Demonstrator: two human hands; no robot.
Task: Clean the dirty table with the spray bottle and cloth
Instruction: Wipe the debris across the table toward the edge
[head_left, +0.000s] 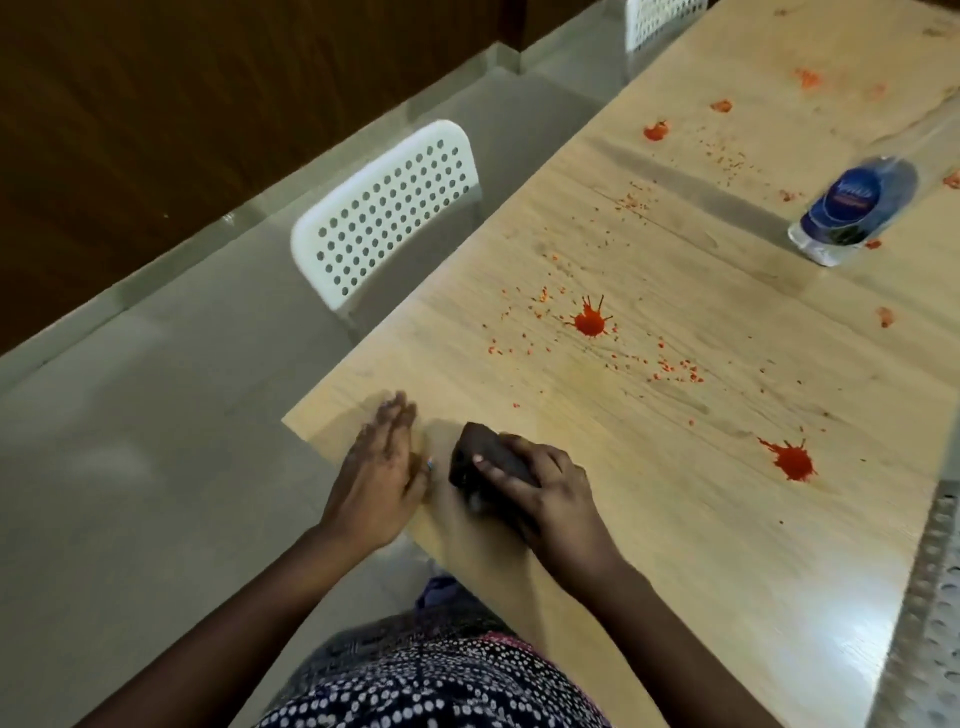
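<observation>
The light wooden table (675, 519) carries red splats (590, 319) and scattered red specks across its middle and far end. My right hand (545, 483) grips a dark folded cloth (475, 449) near the table's near-left corner, pressing it on the wood. Just left of the cloth, my left hand (382, 467) rests flat on the table edge with straight fingers. A clear spray bottle (852, 213) with a blue label stands at the far right, well away from both hands; its top is cut off by the frame.
A white perforated chair (384, 208) stands tucked against the table's left side, a second white chair (660, 21) at the far end. Another perforated chair (930, 597) sits by the right edge. Grey tiled floor lies to the left.
</observation>
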